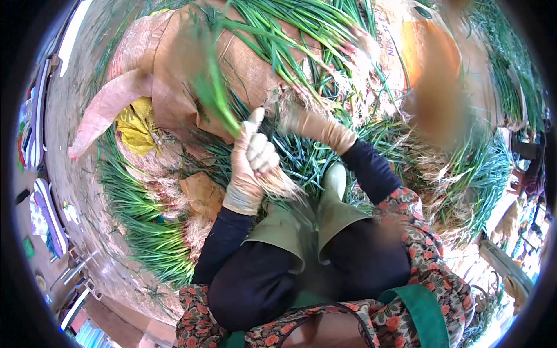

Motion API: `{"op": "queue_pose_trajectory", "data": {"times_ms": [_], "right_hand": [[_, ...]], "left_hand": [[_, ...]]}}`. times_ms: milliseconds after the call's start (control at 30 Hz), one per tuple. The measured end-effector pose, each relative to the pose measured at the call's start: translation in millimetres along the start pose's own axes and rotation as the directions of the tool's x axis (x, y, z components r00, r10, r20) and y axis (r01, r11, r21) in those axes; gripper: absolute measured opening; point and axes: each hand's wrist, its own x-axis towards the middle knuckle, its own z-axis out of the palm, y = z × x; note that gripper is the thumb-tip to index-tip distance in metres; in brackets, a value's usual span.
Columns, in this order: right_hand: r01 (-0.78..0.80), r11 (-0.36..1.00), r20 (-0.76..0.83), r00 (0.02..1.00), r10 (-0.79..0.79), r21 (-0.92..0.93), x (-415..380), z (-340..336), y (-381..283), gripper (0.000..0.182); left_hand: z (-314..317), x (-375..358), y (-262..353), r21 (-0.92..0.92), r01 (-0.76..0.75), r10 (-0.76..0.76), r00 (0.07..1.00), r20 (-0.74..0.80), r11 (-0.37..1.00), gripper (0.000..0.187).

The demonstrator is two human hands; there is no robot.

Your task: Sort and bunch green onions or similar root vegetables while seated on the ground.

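My left hand (250, 159), in a pale glove, is closed around a small bunch of spring onions (282, 184). Their whitish roots stick out below the fist, and the green leaves rise up and left, smeared by motion. My right hand (310, 126), also gloved, is to the right of the left one, just below the roots of a big heap of spring onions (299, 52). Its fingers are blurred, so their shape and anything in them cannot be made out. Loose green leaves (307, 152) lie beneath both hands, in front of my boots (335, 182).
Brown sacking (243, 58) lies under the heap. Bundled spring onions (154, 232) line the left, beside a yellow plastic bag (136, 127). More bundles (441, 180) are piled on the right. A printed white and orange sack (415, 43) stands at the back. Blurry brown spots cover parts of the view.
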Motion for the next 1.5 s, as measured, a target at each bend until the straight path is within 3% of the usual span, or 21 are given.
{"op": "queue_pose_trajectory", "data": {"times_ms": [100, 233, 333, 567, 633, 700, 800, 867, 900, 967, 1033, 1067, 1133, 1200, 1233, 1267, 1300, 1333, 1367, 1467, 1500], "right_hand": [[-0.344, 0.938, 0.578, 0.758, 0.302, -0.038, 5, -51, -70, 0.034], [-0.449, 0.842, -0.293, 0.883, 0.367, -0.298, 19, -60, -26, 0.033], [-0.533, 0.775, -0.082, 0.838, 0.540, -0.341, 23, -58, -22, 0.028], [-0.580, 0.679, 0.408, 0.810, 0.421, 0.450, -5, -48, -83, 0.023], [-0.309, 0.944, -0.129, 0.938, 0.322, 0.113, -26, -46, -21, 0.022], [-0.629, 0.759, -0.269, 0.770, 0.579, -0.168, -8, -95, -44, 0.036], [-0.384, 0.868, -0.511, 0.839, 0.185, -0.314, 5, -91, -52, 0.041], [-0.647, 0.735, 0.079, 0.738, 0.671, -0.204, 27, -84, -87, 0.042], [-0.487, 0.802, 0.126, 0.871, 0.474, 0.346, 8, -45, -42, 0.043], [-0.223, 0.136, 0.174, 0.938, 0.301, 0.965, -7, 3, -17, 0.039], [-0.453, 0.820, 0.248, 0.889, 0.385, 0.350, 13, -21, -52, 0.034], [-0.425, 0.903, 0.283, 0.859, 0.426, -0.068, 23, -34, -71, 0.033], [-0.282, 0.959, -0.275, 0.924, 0.266, -0.020, 5, 32, -36, 0.019], [-0.351, 0.923, -0.175, 0.930, 0.324, -0.154, 10, 6, -47, 0.011], [-0.299, 0.924, -0.283, 0.889, 0.361, 0.238, 1, 45, 29, 0.008], [-0.377, 0.920, -0.386, 0.869, 0.311, -0.108, -5, 10, 43, 0.014], [-0.531, 0.659, -0.165, 0.699, 0.696, 0.532, -11, -17, 31, 0.020], [-0.498, 0.030, 0.275, 0.528, 0.803, 0.867, -9, -35, 14, 0.027], [-0.328, -0.319, 0.457, 0.680, 0.574, 0.889, -3, -27, -2, 0.036], [-0.322, -0.189, 0.373, 0.791, 0.484, 0.928, 15, -50, -62, 0.033], [-0.237, 0.061, 0.178, 0.853, 0.491, 0.969, 17, -39, -58, 0.028]], "left_hand": [[-23, 9, 15, 0.092, -0.066, 0.081, 0.980, -0.179, 0.994, 0.028], [-51, 12, 6, 0.065, 0.044, -0.021, 0.949, -0.315, 0.997, 0.035], [-22, 14, -3, 0.361, 0.114, 0.115, 0.824, -0.555, 0.926, 0.043], [-47, 12, -2, 0.622, 0.125, 0.271, 0.822, -0.501, 0.773, 0.011], [-53, 13, -7, 0.606, -0.013, 0.378, 0.792, -0.479, 0.796, 0.011], [-55, 9, -5, 0.631, 0.043, 0.326, 0.828, -0.456, 0.774, 0.010], [-50, 8, -14, 0.673, 0.155, 0.202, 0.884, -0.421, 0.723, 0.010], [-50, 7, -18, 0.762, 0.222, 0.163, 0.905, -0.394, 0.608, 0.014], [-37, 7, -25, 0.763, 0.237, 0.213, 0.873, -0.439, 0.601, 0.019], [-17, 6, -25, 0.701, 0.258, 0.240, 0.815, -0.528, 0.665, 0.024], [-24, 7, -19, 0.654, 0.203, 0.221, 0.834, -0.506, 0.729, 0.015], [-33, 5, -14, 0.668, 0.196, 0.179, 0.875, -0.450, 0.718, 0.013], [-28, 10, -31, 0.465, 0.064, 0.198, 0.846, -0.494, 0.883, 0.012], [-58, 5, -26, 0.277, 0.157, -0.018, 0.895, -0.447, 0.948, 0.018], [-42, 4, -27, 0.168, 0.134, -0.070, 0.937, -0.342, 0.977, 0.019], [-26, 0, -28, 0.053, 0.126, -0.111, 0.966, -0.232, 0.991, 0.021], [-27, 0, -23, -0.005, 0.180, -0.179, 0.971, -0.162, 0.984, 0.024], [-23, 4, -21, -0.081, 0.211, -0.222, 0.959, -0.179, 0.974, 0.025], [-17, 4, -18, -0.161, 0.241, -0.272, 0.939, -0.211, 0.957, 0.025], [-39, 13, -27, -0.251, 0.352, -0.384, 0.918, -0.094, 0.902, 0.030], [-37, 11, -27, -0.250, 0.380, -0.411, 0.908, -0.084, 0.891, 0.031]]}}
